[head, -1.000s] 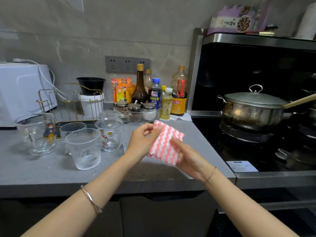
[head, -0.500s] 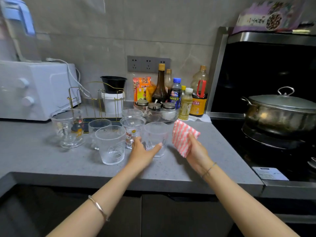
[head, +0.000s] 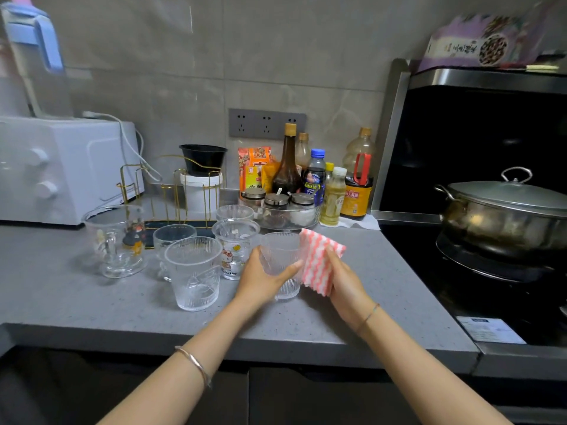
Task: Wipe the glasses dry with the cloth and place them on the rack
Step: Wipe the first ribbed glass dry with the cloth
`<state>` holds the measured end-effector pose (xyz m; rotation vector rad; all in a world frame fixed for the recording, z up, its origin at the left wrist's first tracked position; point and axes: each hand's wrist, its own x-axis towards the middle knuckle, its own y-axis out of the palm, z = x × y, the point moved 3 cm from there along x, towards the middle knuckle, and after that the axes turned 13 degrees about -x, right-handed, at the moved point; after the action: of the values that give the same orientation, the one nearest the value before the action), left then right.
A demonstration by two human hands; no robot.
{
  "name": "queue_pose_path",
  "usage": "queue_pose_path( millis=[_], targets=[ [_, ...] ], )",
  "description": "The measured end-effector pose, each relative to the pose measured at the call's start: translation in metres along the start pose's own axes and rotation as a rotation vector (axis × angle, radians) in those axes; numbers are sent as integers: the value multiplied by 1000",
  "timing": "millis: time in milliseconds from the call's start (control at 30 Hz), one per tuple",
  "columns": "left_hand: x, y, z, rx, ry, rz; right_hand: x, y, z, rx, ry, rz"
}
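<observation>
Five glasses [head: 193,271] block the rack [head: 171,194]; my left fingers [head: 290,269] grip a sixth [head: 280,256], right fingers [head: 333,259], half hidden, clutch the cloth [head: 316,262].

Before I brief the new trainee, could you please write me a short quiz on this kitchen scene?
1. True or false: the left hand grips the striped cloth.
2. Where does the cloth sit against the held glass? A inside it; B at its right side; C underneath it.
3. How many other glasses stand on the counter?
Key: 1 false, the right hand holds it; 2 B; 3 five.
</observation>
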<state>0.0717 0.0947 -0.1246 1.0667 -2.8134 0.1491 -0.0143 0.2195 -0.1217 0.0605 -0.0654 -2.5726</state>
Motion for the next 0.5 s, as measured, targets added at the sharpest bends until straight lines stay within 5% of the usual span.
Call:
queue_pose_path(
  millis=[300,500],
  targets=[
    [-16,15,-31,-587,-328,196,-20,-14,52,-4,-250,-31],
    [-31,18,-60,-627,-257,295,-45,12,91,-283,-668,32]
  ],
)
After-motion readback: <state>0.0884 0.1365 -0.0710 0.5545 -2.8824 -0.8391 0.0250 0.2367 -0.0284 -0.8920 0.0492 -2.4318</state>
